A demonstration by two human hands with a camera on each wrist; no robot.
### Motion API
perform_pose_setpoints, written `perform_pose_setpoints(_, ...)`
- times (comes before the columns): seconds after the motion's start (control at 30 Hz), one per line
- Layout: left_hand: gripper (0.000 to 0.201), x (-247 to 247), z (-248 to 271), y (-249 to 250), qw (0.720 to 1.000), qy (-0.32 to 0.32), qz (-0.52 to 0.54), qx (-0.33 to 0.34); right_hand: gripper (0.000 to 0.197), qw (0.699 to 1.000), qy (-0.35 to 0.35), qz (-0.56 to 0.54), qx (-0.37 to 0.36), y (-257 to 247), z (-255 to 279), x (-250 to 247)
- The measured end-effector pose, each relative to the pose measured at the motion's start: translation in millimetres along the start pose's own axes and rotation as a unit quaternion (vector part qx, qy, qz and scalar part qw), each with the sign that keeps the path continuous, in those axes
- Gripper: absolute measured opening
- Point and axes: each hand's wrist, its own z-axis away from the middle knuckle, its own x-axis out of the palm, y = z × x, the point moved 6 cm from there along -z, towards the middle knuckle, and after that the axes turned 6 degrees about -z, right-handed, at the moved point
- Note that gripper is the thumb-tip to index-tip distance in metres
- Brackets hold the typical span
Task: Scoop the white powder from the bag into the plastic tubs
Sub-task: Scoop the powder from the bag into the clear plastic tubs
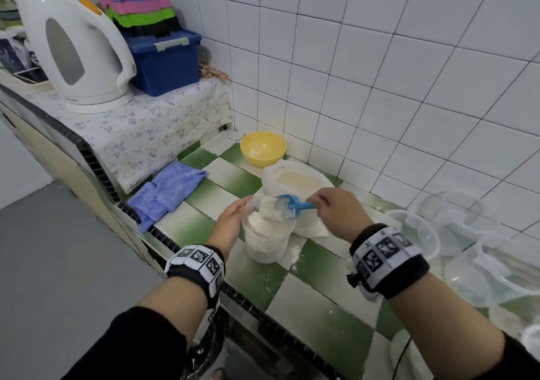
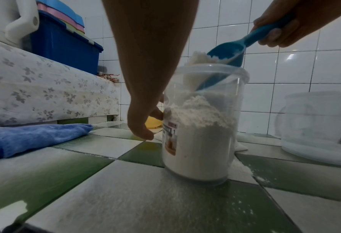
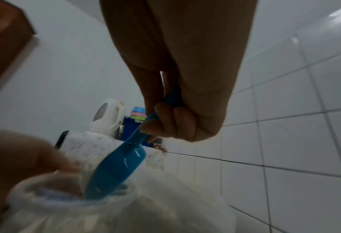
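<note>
A clear plastic tub (image 1: 266,242) stands on the green-and-white tiled counter, filled with white powder nearly to its rim. My left hand (image 1: 233,218) holds the tub's left side near the top, fingers curled round it (image 2: 157,113). My right hand (image 1: 339,207) grips the handle of a blue scoop (image 1: 289,205). The scoop (image 2: 225,52) is tipped over the tub's (image 2: 199,141) mouth, and a heap of powder slides from it into the tub. The open white bag (image 1: 298,180) of powder sits just behind the tub. In the right wrist view the scoop (image 3: 117,167) points down into the blurred tub (image 3: 66,205).
Several empty clear tubs (image 1: 455,233) crowd the counter at the right. A yellow bowl (image 1: 263,148) sits in the back corner, and a blue cloth (image 1: 166,189) lies at the left. Spilled powder (image 1: 293,252) dusts the tiles. A white kettle (image 1: 76,49) and blue box (image 1: 166,60) stand on the raised shelf.
</note>
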Motion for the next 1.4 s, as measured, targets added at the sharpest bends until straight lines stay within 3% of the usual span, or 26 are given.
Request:
perform_pose_setpoints(0.13,0.034,-0.9,-2.0,-0.3,1.000,-0.001,-0.005,-0.001,0.017,0.970,0.041,0.147,-0.188,-26.7,17.5,19.0)
perform_pose_setpoints(0.2,0.033,-1.4,-2.6,-0.8,1.000,-0.003,-0.010,-0.002,0.021,0.965,0.072,0.135,-0.214,-23.2,18.8,23.3)
perform_pose_setpoints(0.4,0.033,-2.6,-2.8,-0.6,1.000,-0.006,-0.016,-0.008,0.029,0.969,0.094,0.126,-0.191,-20.3,18.0,18.4)
perform_pose_setpoints(0.53,0.032,-2.7,-3.2,-0.1,1.000,-0.007,-0.018,-0.005,0.026,0.955,0.137,0.140,-0.223,-34.3,26.0,5.8)
perform_pose_setpoints(0.67,0.032,-2.6,-4.5,-1.6,1.000,-0.005,-0.024,-0.010,0.020,0.973,0.079,0.137,-0.170,-29.7,18.8,17.1)
perform_pose_setpoints(0.83,0.030,-2.2,-5.5,-2.9,0.999,-0.005,-0.030,-0.013,0.021,0.972,0.013,0.160,-0.173,-27.8,19.2,33.4)
perform_pose_setpoints(1.1,0.031,-2.0,-8.5,-3.5,1.000,-0.007,-0.028,-0.007,0.023,0.973,0.058,0.148,-0.166,-36.5,22.1,2.3)
perform_pose_setpoints(1.3,0.029,-2.1,-11.9,-3.8,0.999,-0.010,-0.031,0.001,0.025,0.980,-0.018,0.154,-0.123,-34.4,20.0,14.7)
perform_pose_setpoints(1.4,0.029,-2.6,-13.5,-4.4,0.999,-0.012,-0.033,0.002,0.025,0.977,-0.020,0.176,-0.121,-31.2,19.2,18.9)
